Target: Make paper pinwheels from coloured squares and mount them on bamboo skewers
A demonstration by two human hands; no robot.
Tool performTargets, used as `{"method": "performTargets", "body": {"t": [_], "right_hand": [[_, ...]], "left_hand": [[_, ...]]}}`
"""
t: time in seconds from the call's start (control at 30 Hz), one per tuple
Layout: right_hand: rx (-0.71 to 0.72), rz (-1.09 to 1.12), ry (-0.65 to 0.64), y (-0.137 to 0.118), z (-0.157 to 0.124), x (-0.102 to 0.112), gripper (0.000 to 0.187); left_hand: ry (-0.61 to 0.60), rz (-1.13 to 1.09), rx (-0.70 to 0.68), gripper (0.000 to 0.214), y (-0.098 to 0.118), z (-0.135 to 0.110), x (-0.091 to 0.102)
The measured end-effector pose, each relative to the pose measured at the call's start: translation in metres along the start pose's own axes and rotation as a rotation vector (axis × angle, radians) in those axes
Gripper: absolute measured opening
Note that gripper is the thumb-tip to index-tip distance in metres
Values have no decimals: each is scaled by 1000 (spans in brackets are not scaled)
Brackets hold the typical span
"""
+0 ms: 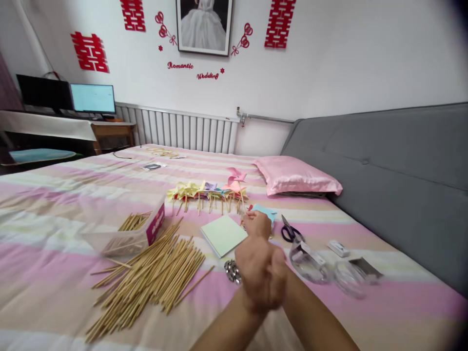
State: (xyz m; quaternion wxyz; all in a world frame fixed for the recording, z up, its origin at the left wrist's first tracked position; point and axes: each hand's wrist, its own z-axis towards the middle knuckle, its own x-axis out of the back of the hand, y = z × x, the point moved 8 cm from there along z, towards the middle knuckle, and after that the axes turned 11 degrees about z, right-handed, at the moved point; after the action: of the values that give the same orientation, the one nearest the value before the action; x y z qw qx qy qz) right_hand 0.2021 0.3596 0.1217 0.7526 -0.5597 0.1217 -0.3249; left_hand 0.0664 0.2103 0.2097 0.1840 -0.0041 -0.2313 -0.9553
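My right hand (258,223) reaches forward, its fingers pinched on the stick of a pink pinwheel (236,178). The pinwheel stands upright at the right end of a row of yellow, purple, blue and pink pinwheels (188,189). Closer to me, my left hand (260,275) is curled into a fist in front of the right forearm; whatever is inside it is hidden. A heap of small shiny metal pieces (232,272) lies just left of that fist. Beyond the heap is a stack of pale green square paper (224,235). Blue paper (265,212) shows behind my right hand.
Many thin wooden sticks (157,278) are spread at the left, beside a clear plastic box (120,239) holding more. Scissors (290,231), clear packaging (309,263) and a small white box (338,248) lie at the right. A pink pillow (298,175) rests near the grey headboard (383,161).
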Motion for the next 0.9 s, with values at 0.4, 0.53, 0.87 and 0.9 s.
{"method": "performTargets", "body": {"t": [0.4,0.53,0.87,0.9], "right_hand": [[-84,-431,-90,33,46,-100,18],[-126,-477,-181,42,50,-121,15],[-236,-548,-340,63,45,-166,26],[-244,-551,-345,65,45,-167,27]], "left_hand": [[-21,-50,-120,43,-57,-73,-59],[-112,-7,-96,25,-68,-74,-62],[-419,58,-20,16,-71,-66,-56],[-434,61,-11,16,-72,-66,-56]]}}
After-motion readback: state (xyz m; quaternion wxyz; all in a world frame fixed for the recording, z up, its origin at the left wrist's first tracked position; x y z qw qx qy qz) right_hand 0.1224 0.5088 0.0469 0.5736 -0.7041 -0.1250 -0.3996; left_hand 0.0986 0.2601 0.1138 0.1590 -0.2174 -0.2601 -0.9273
